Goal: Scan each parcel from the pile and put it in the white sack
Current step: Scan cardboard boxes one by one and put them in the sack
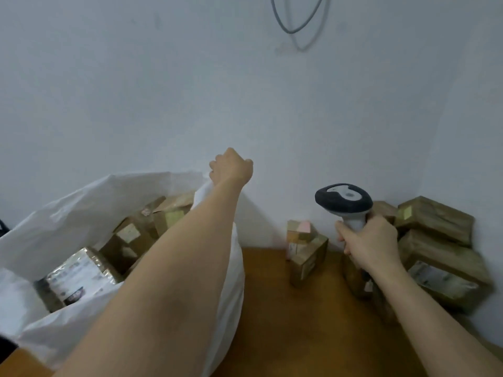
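Observation:
My left hand (231, 167) is raised at the far rim of the white sack (68, 202), its fingers curled around the sack's edge and holding it up. Several brown parcels (89, 270) lie inside the sack. My right hand (370, 243) grips the handle of a grey and black barcode scanner (344, 200), held upright over the wooden table (285, 322). A pile of brown cardboard parcels (441, 240) is stacked against the wall on the right, partly behind my right hand. A smaller parcel (307, 251) with a pink label stands near the middle of the table.
A pale wall stands close behind the table, with a grey cable (296, 25) looping down from the top. The sack fills the left side of the table. Bare wood shows between the sack and the pile.

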